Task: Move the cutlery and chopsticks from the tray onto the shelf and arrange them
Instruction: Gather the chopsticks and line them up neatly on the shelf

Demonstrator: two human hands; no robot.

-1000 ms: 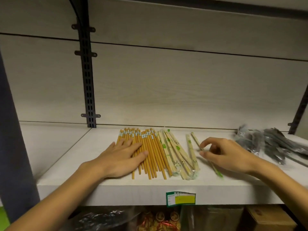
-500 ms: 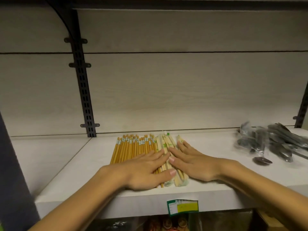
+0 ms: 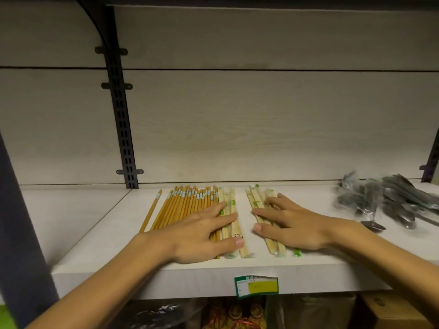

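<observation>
On the shelf point(image 3: 99, 236), the left hand point(image 3: 202, 236) is pressing flat, fingers straight, on the brown chopsticks point(image 3: 187, 205); the right hand point(image 3: 292, 224) is lying equally flat (gripping nothing) on wrapped chopsticks point(image 3: 257, 200), bagged cutlery point(image 3: 389, 200) lying well apart.

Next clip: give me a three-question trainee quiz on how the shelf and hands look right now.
1. True or false: the left hand lies flat on the orange chopsticks.
2. What rests under the right hand? A) spoons B) pale wrapped chopsticks C) a label
3. Fill in: the bagged dark cutlery lies at the shelf's ____ end.

Key: 1 true; 2 B; 3 right.
</observation>
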